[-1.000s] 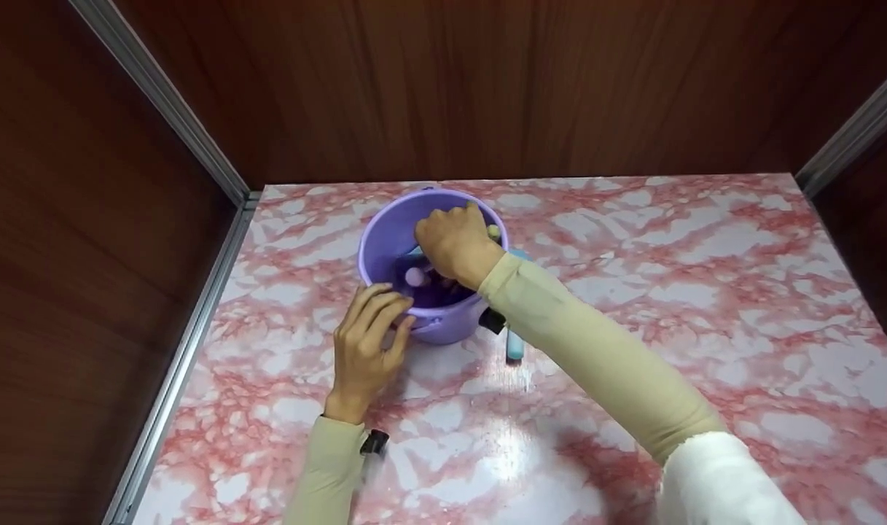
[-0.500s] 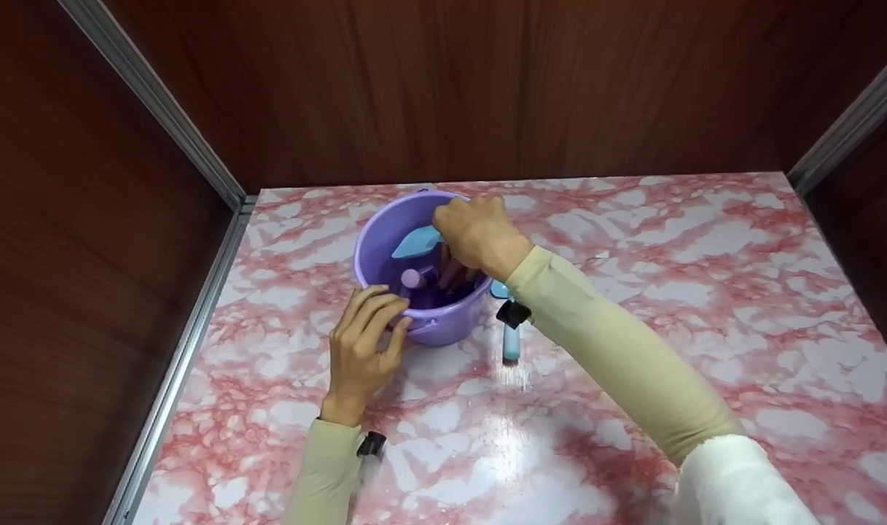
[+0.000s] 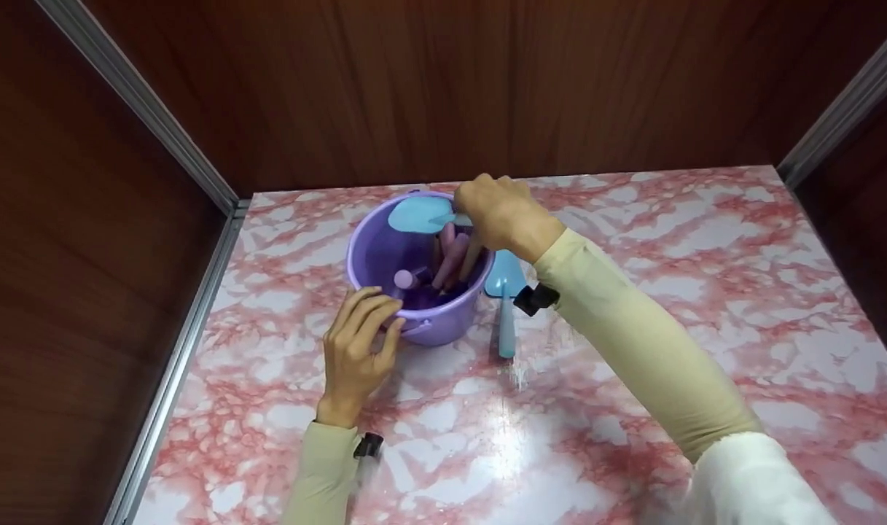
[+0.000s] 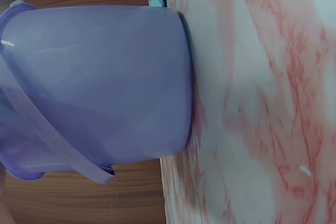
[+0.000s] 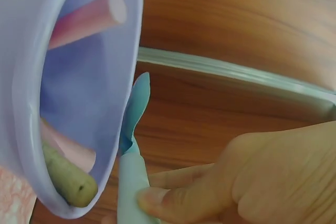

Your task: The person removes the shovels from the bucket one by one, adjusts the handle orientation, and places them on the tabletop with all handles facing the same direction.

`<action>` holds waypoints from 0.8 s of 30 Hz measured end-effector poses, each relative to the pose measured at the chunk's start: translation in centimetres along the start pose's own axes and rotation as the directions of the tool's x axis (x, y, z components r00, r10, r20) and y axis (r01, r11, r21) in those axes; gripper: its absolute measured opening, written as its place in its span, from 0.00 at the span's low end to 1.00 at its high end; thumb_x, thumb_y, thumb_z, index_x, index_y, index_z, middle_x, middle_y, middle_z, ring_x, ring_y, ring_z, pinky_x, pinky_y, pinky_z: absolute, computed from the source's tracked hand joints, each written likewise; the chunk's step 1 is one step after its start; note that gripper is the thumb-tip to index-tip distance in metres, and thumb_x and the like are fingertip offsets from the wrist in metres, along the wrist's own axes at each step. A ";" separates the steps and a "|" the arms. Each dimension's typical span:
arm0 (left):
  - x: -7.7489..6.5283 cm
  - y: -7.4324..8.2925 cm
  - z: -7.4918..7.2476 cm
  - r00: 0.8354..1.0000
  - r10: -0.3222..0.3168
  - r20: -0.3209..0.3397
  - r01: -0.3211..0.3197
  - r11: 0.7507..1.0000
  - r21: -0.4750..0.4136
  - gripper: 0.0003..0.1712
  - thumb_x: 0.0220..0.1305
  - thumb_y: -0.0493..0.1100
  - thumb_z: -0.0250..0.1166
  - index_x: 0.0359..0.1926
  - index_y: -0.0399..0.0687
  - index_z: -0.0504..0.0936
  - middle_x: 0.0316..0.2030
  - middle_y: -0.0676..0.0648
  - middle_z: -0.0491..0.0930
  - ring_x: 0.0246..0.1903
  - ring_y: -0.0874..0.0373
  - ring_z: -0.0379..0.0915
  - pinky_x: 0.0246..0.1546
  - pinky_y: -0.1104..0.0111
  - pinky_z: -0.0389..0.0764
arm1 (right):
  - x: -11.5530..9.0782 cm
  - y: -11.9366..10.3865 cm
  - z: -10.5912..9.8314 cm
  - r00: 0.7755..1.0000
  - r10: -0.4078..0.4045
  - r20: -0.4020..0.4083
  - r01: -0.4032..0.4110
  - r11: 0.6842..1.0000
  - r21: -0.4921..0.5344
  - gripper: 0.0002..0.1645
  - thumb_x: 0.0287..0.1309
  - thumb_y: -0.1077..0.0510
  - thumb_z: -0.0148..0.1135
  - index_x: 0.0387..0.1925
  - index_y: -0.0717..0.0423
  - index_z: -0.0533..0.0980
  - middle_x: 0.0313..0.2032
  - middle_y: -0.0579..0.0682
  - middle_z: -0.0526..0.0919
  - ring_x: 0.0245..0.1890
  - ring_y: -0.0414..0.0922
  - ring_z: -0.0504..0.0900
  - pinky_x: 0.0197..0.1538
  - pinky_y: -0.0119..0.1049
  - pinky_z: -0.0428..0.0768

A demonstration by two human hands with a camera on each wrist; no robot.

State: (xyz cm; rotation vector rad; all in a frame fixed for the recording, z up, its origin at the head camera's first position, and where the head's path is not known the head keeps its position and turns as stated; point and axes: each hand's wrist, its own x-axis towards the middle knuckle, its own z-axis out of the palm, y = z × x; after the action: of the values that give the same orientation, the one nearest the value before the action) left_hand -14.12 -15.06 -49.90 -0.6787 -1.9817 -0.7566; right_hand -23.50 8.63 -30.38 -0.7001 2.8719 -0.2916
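beige sleeves [image 3: 319, 474], two, reaching in from the near edge. left hand [image 3: 354, 357] on the bucket's near-left rim: fingers bent over the lip, gripping it, thumb outside; same spot as a second ago. blue shovels, two in all. loose shovel [image 3: 506, 328] on the marbled table [image 3: 742, 292], just right of the bucket, handle toward the person. one purple bucket [image 3: 447, 327], upright; inside, three pink handles [image 3: 452, 255] and at least one olive handle [image 5: 68, 174], rest too dark to count. right hand [image 3: 512, 219] over the far right rim, knuckles up, forearm slanting in from the right; fingers closed round the raised shovel [image 3: 419, 215]. its blade now above the bucket's mouth; a second ago down inside, mostly hidden. farthest: brown wood panel [image 3: 428, 87].
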 end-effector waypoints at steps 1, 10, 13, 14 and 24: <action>0.0 0.0 0.0 1.000 0.002 -0.001 -0.002 1.000 0.001 0.12 0.74 0.46 0.68 0.50 0.45 0.90 0.46 0.45 0.89 0.57 0.46 0.84 0.72 0.46 0.76 | -0.1 0.3 0.0 1.000 -0.004 0.003 0.004 1.000 0.021 0.19 0.62 0.68 0.73 0.55 0.58 0.86 0.52 0.60 0.89 0.48 0.56 0.88 0.53 0.54 0.89; 0.0 0.0 0.0 1.000 -0.002 -0.004 0.002 1.000 -0.008 0.11 0.74 0.46 0.69 0.49 0.44 0.90 0.46 0.45 0.89 0.56 0.45 0.84 0.72 0.49 0.77 | -0.6 2.7 -0.5 0.998 0.020 0.051 -0.023 0.997 0.068 0.10 0.62 0.69 0.66 0.44 0.59 0.85 0.40 0.53 0.82 0.38 0.50 0.76 0.37 0.44 0.75; 0.0 0.0 0.0 1.000 -0.007 -0.004 0.007 1.000 -0.008 0.11 0.74 0.46 0.69 0.49 0.44 0.90 0.46 0.46 0.89 0.56 0.45 0.84 0.72 0.50 0.77 | -0.6 3.7 -0.8 0.998 0.018 0.063 -0.024 0.995 0.099 0.13 0.56 0.74 0.60 0.38 0.58 0.82 0.36 0.51 0.75 0.36 0.49 0.73 0.33 0.40 0.72; 0.0 0.0 0.0 1.000 -0.007 -0.005 0.007 1.000 -0.009 0.11 0.74 0.46 0.69 0.49 0.44 0.90 0.46 0.46 0.89 0.56 0.45 0.84 0.72 0.49 0.76 | -0.6 4.0 -0.9 0.998 0.017 0.067 -0.025 0.993 0.118 0.13 0.55 0.75 0.57 0.35 0.57 0.79 0.34 0.50 0.71 0.35 0.49 0.71 0.31 0.39 0.69; 0.0 0.1 0.0 1.000 -0.021 0.002 0.021 1.000 -0.010 0.12 0.74 0.46 0.69 0.49 0.45 0.91 0.46 0.46 0.89 0.57 0.46 0.84 0.72 0.45 0.76 | -1.4 7.5 -0.3 0.999 0.006 0.033 -0.016 0.958 0.287 0.13 0.54 0.72 0.54 0.36 0.58 0.82 0.34 0.51 0.79 0.30 0.44 0.71 0.30 0.32 0.70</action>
State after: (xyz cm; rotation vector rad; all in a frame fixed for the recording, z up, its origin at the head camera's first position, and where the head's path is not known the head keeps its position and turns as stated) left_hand -14.09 -14.97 -49.88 -0.6660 -1.9909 -0.7787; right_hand -25.60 15.83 -31.67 -0.6261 2.7203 -0.6739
